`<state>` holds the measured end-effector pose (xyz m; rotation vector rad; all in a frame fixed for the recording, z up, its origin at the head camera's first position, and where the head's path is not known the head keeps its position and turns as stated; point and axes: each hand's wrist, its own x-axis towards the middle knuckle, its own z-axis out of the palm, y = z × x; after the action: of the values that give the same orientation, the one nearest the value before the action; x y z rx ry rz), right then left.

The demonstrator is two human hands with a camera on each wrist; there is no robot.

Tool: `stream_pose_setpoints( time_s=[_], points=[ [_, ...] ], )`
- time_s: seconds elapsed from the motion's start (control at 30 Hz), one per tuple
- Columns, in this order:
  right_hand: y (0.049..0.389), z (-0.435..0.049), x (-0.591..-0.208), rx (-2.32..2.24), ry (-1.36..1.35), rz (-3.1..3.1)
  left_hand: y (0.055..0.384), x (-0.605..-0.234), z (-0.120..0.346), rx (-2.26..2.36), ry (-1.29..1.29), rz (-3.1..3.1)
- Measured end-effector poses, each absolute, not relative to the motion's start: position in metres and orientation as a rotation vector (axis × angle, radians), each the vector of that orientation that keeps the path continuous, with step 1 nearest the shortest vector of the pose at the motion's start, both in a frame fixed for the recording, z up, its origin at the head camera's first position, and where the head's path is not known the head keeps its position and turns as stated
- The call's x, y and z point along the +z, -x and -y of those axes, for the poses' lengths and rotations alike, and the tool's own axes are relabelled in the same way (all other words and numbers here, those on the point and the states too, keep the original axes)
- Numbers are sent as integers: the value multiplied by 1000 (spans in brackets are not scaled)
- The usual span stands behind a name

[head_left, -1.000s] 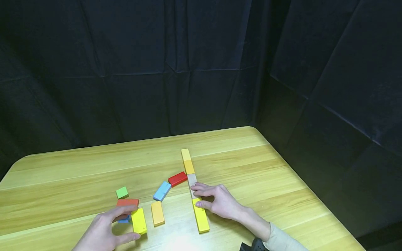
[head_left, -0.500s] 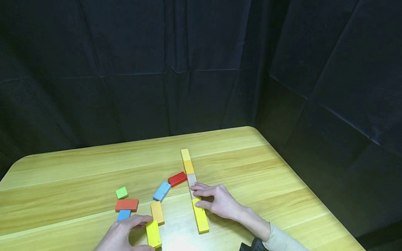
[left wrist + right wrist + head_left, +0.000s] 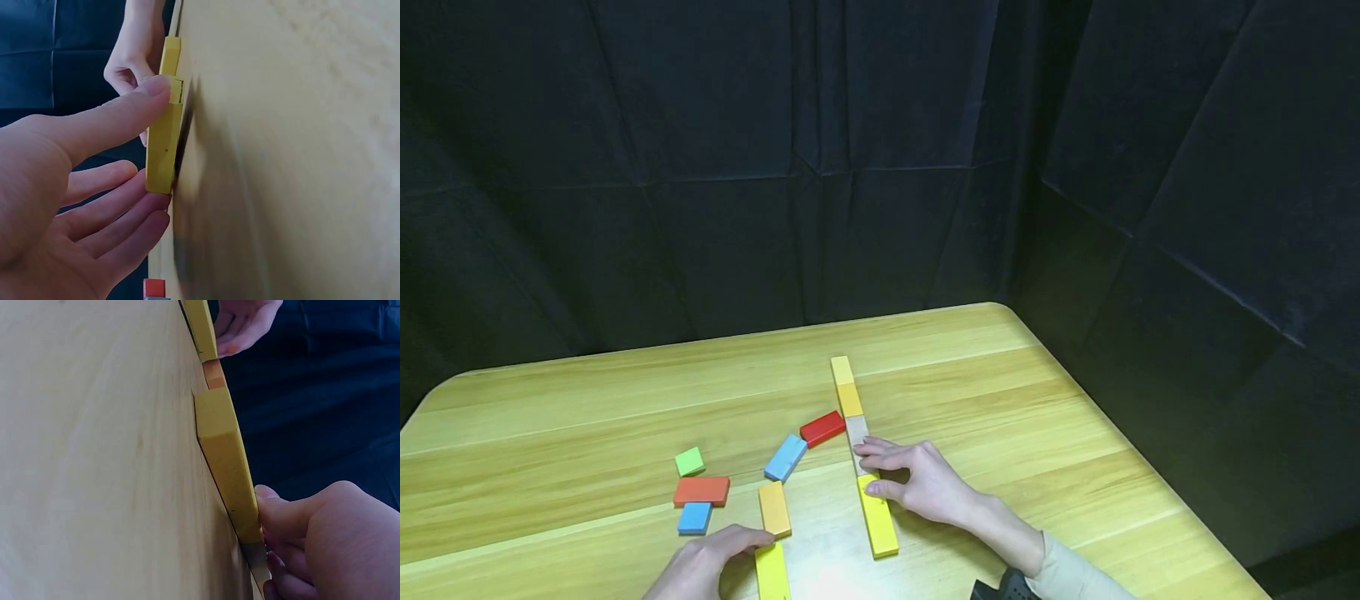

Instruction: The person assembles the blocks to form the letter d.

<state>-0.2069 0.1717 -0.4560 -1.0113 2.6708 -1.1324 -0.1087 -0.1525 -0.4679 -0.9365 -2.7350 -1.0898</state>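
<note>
At the bottom edge of the head view, my left hand (image 3: 700, 567) pinches a yellow block (image 3: 772, 573) between thumb and fingers, one at each end, as the left wrist view shows. The block's far end is close to a light orange block (image 3: 775, 510); whether they touch cannot be told. My right hand (image 3: 928, 483) rests on a straight row of blocks, its thumb on a long yellow block (image 3: 881, 527) and its fingertips on a grey block (image 3: 856, 428). Farther along that row lie an orange block (image 3: 849, 400) and a pale yellow block (image 3: 842, 369).
A red block (image 3: 822, 428) angles off the row, followed by a light blue block (image 3: 786, 457). To the left lie a green block (image 3: 689, 461), an orange-red block (image 3: 702, 491) and a blue block (image 3: 695, 517). A dark curtain (image 3: 715, 167) hangs behind the wooden table (image 3: 565, 433).
My left hand has carried the yellow block right and toward me, from beside the orange-red and blue blocks to the near end of the light orange block. My right hand has stayed put.
</note>
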Motion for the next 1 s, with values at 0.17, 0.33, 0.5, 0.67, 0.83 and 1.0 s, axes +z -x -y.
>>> stream_pose_setpoints(
  time_s=[0.17,0.33,0.5,0.67,0.83,1.0],
  points=[
    [206,-171,-455,-1136,1016,-2671,107,-470,149,-1076,933,2707],
    [206,-171,-455,-1132,1008,-2671,107,-474,149,-1053,952,2637],
    [207,-172,-456,-1128,1004,-2669,109,-477,155,-1048,1021,2609],
    [207,-172,-456,-1134,1007,-2670,110,-478,159,-1066,1063,2559],
    [207,-173,-458,-1132,1021,-2678,109,-478,159,-1082,1063,2557],
    [207,-173,-457,-1130,1024,-2679,108,-478,158,-1073,1022,2597]
  ],
)
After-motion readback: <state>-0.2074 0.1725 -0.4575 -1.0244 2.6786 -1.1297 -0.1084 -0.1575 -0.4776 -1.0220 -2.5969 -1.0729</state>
